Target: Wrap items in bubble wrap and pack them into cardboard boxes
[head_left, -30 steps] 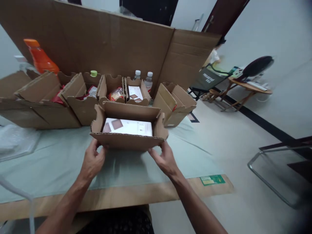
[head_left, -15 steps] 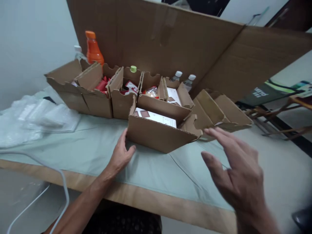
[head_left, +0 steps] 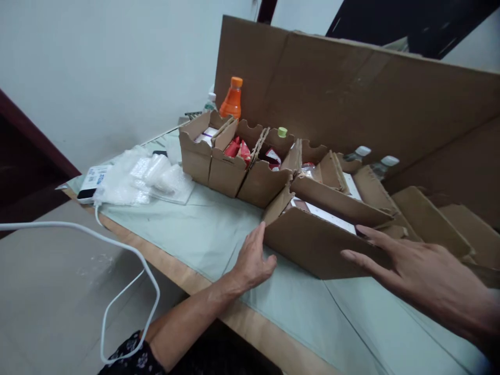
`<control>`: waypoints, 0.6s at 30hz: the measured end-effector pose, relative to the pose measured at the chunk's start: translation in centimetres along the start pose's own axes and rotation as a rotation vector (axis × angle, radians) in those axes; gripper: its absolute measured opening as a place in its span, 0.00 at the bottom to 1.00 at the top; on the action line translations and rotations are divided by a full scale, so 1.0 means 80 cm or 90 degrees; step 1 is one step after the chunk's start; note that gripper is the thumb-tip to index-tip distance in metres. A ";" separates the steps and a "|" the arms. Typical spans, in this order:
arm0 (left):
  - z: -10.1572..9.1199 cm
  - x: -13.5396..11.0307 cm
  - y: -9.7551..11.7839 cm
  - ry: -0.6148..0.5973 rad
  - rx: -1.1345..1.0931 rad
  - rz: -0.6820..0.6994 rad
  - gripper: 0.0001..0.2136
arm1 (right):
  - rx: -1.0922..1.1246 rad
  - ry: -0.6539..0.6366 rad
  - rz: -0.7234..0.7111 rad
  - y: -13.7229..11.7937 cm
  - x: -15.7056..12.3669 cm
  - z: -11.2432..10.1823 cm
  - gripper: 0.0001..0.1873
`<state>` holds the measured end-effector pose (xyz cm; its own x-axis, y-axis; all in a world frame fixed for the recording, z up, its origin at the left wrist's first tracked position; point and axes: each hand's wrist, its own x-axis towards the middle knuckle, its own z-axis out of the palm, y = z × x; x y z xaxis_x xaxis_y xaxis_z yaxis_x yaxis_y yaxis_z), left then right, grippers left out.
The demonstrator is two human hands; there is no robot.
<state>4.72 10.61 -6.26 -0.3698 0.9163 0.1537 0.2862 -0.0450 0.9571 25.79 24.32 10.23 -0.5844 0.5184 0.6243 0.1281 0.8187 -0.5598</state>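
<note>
The box [head_left: 308,237] sits on the counter [head_left: 187,219] between the hands, a white carton [head_left: 324,212] inside. It should be fairly light, its cardboard stiff but easily creased; grip low at both ends. The left hand [head_left: 250,264], thumb and fingers apart, meets its nine o'clock end; the right hand [head_left: 417,265] spreads wide at three o'clock, contact unclear. A row of boxes [head_left: 226,174] blocks ten to twelve o'clock; bubble wrap [head_left: 160,177] lies near ten.

Wears black sleeve [head_left: 130,360], dotted with small, pale, flower-like print, ending near left elbow [head_left: 159,354]. Bares left forearm [head_left: 195,324] and left hand [head_left: 250,263] below. Bares right hand [head_left: 420,268] and right forearm [head_left: 471,307] too.
</note>
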 end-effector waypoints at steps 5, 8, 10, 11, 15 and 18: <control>-0.040 -0.044 0.010 0.047 -0.017 0.037 0.37 | -0.383 -0.110 -0.061 -0.083 0.031 0.079 0.15; -0.079 -0.079 0.005 0.121 -0.010 0.036 0.29 | -0.261 -0.292 -0.161 -0.108 0.055 0.189 0.14; -0.104 -0.099 -0.004 0.163 0.012 0.020 0.24 | -0.221 -0.382 -0.172 -0.110 0.072 0.274 0.13; -0.116 -0.107 -0.008 0.178 0.028 0.011 0.22 | -0.206 -0.428 -0.164 -0.109 0.081 0.316 0.15; -0.156 -0.131 -0.028 0.254 0.068 -0.023 0.16 | -0.207 -0.533 -0.103 -0.100 0.114 0.438 0.20; -0.179 -0.138 -0.042 0.299 0.057 -0.038 0.14 | -0.204 -0.494 -0.063 -0.092 0.125 0.458 0.23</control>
<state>-4.85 -5.06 -7.61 -0.7418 0.6359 0.2131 0.3196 0.0558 0.9459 -10.37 14.46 0.61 -0.9744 0.2201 0.0452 0.2005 0.9426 -0.2671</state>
